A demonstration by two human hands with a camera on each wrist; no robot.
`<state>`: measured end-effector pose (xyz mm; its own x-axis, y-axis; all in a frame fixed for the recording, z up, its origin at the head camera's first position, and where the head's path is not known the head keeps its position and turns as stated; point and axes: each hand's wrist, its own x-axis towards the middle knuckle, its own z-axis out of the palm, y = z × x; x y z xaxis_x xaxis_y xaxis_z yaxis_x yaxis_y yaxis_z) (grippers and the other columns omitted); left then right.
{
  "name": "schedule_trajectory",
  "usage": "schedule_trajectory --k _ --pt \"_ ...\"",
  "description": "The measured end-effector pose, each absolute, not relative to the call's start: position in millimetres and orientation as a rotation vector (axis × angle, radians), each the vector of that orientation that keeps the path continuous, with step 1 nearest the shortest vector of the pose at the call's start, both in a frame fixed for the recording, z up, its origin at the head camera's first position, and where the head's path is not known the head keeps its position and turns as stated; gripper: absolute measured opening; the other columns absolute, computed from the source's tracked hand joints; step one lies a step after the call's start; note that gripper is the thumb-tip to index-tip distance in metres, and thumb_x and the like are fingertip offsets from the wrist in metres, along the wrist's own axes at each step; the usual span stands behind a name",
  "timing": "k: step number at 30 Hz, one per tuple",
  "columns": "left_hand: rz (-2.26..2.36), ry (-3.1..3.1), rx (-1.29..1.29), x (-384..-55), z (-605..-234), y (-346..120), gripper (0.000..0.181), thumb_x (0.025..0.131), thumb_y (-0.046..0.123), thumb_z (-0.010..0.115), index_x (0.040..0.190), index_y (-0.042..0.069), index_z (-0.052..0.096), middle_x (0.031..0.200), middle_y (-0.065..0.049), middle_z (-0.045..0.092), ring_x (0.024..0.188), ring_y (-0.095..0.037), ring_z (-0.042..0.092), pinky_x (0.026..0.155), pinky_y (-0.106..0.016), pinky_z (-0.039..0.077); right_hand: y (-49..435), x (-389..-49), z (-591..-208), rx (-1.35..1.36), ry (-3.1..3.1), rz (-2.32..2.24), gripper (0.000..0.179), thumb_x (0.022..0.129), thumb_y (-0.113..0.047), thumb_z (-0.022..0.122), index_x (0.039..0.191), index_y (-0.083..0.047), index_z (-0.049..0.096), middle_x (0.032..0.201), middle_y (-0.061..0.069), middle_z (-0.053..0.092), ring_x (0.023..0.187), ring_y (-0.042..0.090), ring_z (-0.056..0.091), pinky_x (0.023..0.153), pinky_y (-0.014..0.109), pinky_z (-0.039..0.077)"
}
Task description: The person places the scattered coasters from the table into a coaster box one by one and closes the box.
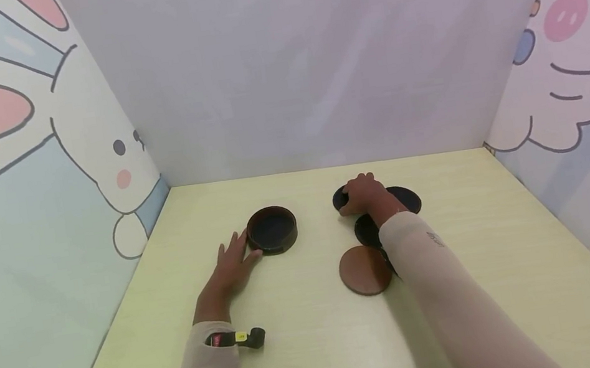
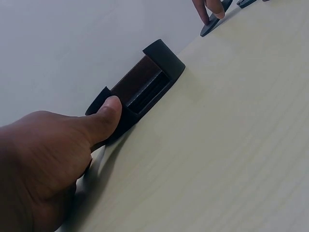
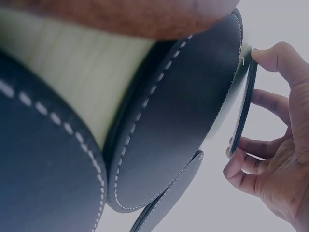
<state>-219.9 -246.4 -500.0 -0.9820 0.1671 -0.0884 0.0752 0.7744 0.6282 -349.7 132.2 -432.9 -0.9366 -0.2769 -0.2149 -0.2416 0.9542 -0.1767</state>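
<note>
My left hand [image 1: 230, 267] rests at the left side of a round black coaster holder [image 1: 272, 231], fingers spread and fairly straight. In the left wrist view the thumb [image 2: 112, 108] touches the holder's wall beside its cut-out, where a dark brown interior shows. My right hand [image 1: 365, 194] grips a thin black round coaster [image 3: 245, 101] by its edges, thumb on one side and fingertips on the other. Close by lie more black coasters with white stitching, one [image 1: 406, 198] to the right of the hand and another [image 1: 366, 232] under the wrist.
A brown coaster [image 1: 365, 270] lies nearest me in the group, beside a black one mostly hidden by my right sleeve. The pale wooden table [image 1: 317, 344] meets a plain back wall [image 1: 313, 68] and side walls with cartoon animals.
</note>
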Motion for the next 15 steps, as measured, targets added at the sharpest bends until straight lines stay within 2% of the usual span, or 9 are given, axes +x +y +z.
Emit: schedule_trajectory --k 6,12,15 --pt "0.959 2.83 0.176 -220.4 -499.8 -245.8 0.086 0.112 0.065 0.042 0.178 0.021 0.009 0.185 -0.015 0.009 0.173 -0.044 -0.006 0.137 -0.07 -0.008 129.1 -351.8 -433.7 -0.388 2.875 -0.182 0.073 0.094 -0.048 0.07 0.155 -0.008 0.061 0.152 0.032 0.053 0.139 0.052 0.045 0.109 0.062 0.054" --pt "0.948 2.838 0.198 -220.4 -498.8 -244.9 0.084 0.113 0.06 0.046 0.178 0.02 0.01 0.185 -0.014 0.011 0.173 -0.04 -0.002 0.138 -0.066 -0.008 129.0 -351.3 -431.5 -0.373 2.871 -0.173 0.072 0.092 -0.048 0.07 0.153 -0.01 0.063 0.15 0.031 0.055 0.136 0.051 0.048 0.108 0.062 0.054" --pt "0.941 2.836 0.182 -219.3 -498.6 -244.4 0.085 0.113 0.061 0.045 0.178 0.021 0.009 0.186 -0.014 0.009 0.173 -0.043 -0.005 0.138 -0.069 -0.007 129.7 -351.0 -431.1 -0.375 2.867 -0.173 0.071 0.092 -0.048 0.07 0.151 -0.01 0.065 0.147 0.031 0.056 0.133 0.05 0.049 0.106 0.061 0.055"
